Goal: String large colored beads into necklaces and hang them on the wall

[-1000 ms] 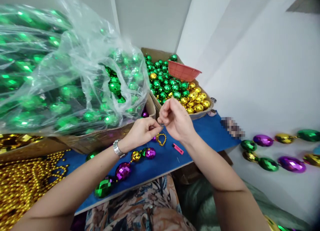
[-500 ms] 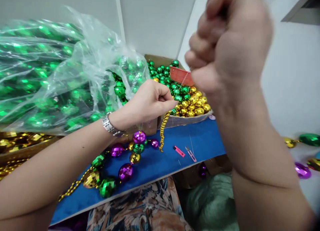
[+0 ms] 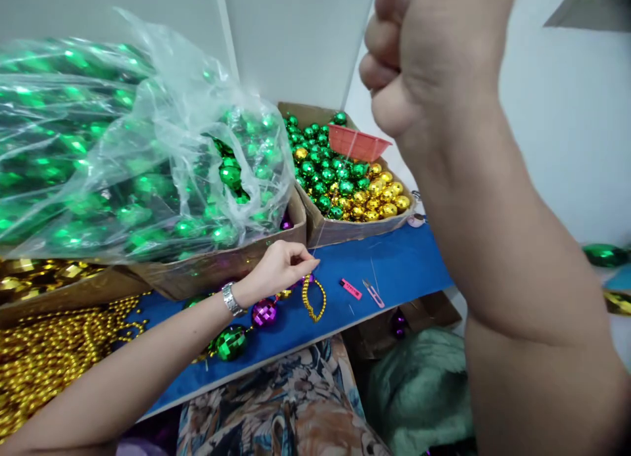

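Observation:
My left hand (image 3: pixel 279 267) rests low on the blue board (image 3: pixel 404 265), pinching the end of a bead string where a short loop of small gold beads (image 3: pixel 313 299) hangs. Behind it on the board lie faceted purple (image 3: pixel 265 312) and green (image 3: pixel 231 342) balls of the same string. My right hand (image 3: pixel 434 55) is raised close to the camera as a closed fist, pulling a thin thread (image 3: pixel 320 229) that runs down to my left fingers. A metal watch (image 3: pixel 229 299) sits on my left wrist.
A clear bag of green balls (image 3: pixel 123 160) fills a cardboard box on the left. Another box (image 3: pixel 345 229) holds green and gold balls and a red basket (image 3: pixel 357 142). A pink lighter (image 3: pixel 350 288) and small snips (image 3: pixel 373 293) lie on the board. Gold bead strands (image 3: pixel 44 357) pile at lower left.
My right hand rose from beside the left up to the camera, drawing the thread taut. My left hand lifted with the beads, then came back down onto the board.

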The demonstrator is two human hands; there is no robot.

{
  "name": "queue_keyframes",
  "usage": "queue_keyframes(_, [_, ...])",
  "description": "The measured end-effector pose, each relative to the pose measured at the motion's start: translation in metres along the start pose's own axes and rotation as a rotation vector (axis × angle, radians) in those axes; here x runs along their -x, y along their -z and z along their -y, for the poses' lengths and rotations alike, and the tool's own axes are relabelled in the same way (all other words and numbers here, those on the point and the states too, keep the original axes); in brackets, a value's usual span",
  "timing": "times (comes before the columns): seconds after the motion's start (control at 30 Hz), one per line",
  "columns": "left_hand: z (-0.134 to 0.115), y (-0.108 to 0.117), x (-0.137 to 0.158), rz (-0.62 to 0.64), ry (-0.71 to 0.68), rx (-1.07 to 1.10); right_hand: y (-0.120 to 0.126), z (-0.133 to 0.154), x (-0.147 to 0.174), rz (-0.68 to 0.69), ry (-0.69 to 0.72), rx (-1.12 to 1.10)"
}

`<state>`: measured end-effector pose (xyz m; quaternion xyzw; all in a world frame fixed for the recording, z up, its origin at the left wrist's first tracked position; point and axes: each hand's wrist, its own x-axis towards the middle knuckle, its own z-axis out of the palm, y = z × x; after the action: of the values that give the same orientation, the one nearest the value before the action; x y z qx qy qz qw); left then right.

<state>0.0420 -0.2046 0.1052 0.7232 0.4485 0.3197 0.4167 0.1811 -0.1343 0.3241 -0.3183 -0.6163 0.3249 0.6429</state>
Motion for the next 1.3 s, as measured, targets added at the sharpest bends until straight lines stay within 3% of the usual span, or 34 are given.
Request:
queue_keyframes(0.23, [0.009, 0.002, 0.003, 0.041, 0.166, 0.147, -0.006, -0.01, 0.004, 0.095, 0.039, -0.006])
queue_keyframes(0.43, [0.019, -0.004, 0.006, 0.035, 0.121, 0.102, -0.005, -0.021, 0.006, 0.08, 0.004, -0.035])
queue_keyframes(0.53, [0.032, -0.009, 0.012, 0.004, 0.137, 0.181, 0.015, -0.048, 0.007, 0.076, -0.029, -0.042])
queue_keyframes(0.67, [0.058, -0.017, 0.023, -0.094, 0.261, 0.398, 0.067, -0.111, 0.025, 0.008, -0.18, 0.035])
queue_keyframes(0.77, [0.077, -0.024, 0.029, -0.179, 0.34, 0.463, 0.115, -0.16, 0.052, 0.051, -0.305, 0.291])
queue_keyframes(0.87, [0.091, -0.032, 0.032, -0.213, 0.37, 0.441, 0.152, -0.19, 0.086, 0.259, -0.434, 0.812])
queue_keyframes(0.93, [0.096, -0.037, 0.032, -0.211, 0.378, 0.407, 0.159, -0.195, 0.112, 0.348, -0.433, 1.227])
queue_keyframes(1.0, [0.096, -0.04, 0.031, -0.203, 0.375, 0.364, 0.15, -0.193, 0.14, 0.399, -0.38, 1.398])
queue_keyframes(1.07, [0.093, -0.042, 0.028, -0.178, 0.349, 0.319, 0.127, -0.192, 0.168, 0.507, -0.295, 1.194])
queue_keyframes(1.13, [0.088, -0.042, 0.024, -0.146, 0.303, 0.278, 0.099, -0.196, 0.192, 0.628, -0.244, 0.813])
queue_keyframes(1.23, [0.082, -0.039, 0.02, -0.101, 0.223, 0.215, 0.065, -0.209, 0.216, 0.785, -0.363, 0.442])
queue_keyframes(1.3, [0.082, -0.036, 0.019, -0.091, 0.196, 0.186, 0.054, -0.218, 0.222, 0.824, -0.431, 0.386])
